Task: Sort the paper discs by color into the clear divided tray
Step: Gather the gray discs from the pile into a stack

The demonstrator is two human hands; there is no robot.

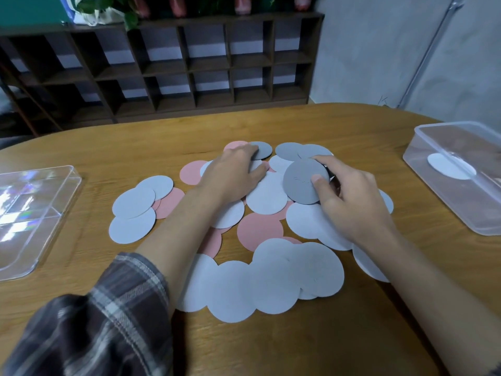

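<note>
The right hand (355, 204) pinches a dark grey disc (301, 183) between thumb and forefinger, its edge lifted over the heap. The left hand (230, 175) lies flat with relaxed fingers on the far discs, its fingertips touching another grey disc (263, 150). Both hands are over the pile of paper discs (273, 278) (pale blue-grey, pink and dark grey, overlapping loosely), which is spread across the middle of the wooden table (298, 337). A clear container (447, 210) at the right edge holds one pale disc (450, 166). A clear tray (40, 240) with faint dividing lines sits at the left edge. A plaid sleeve (95, 321) covers the left forearm. A dark cubby shelf (189, 63) stands behind.
</note>
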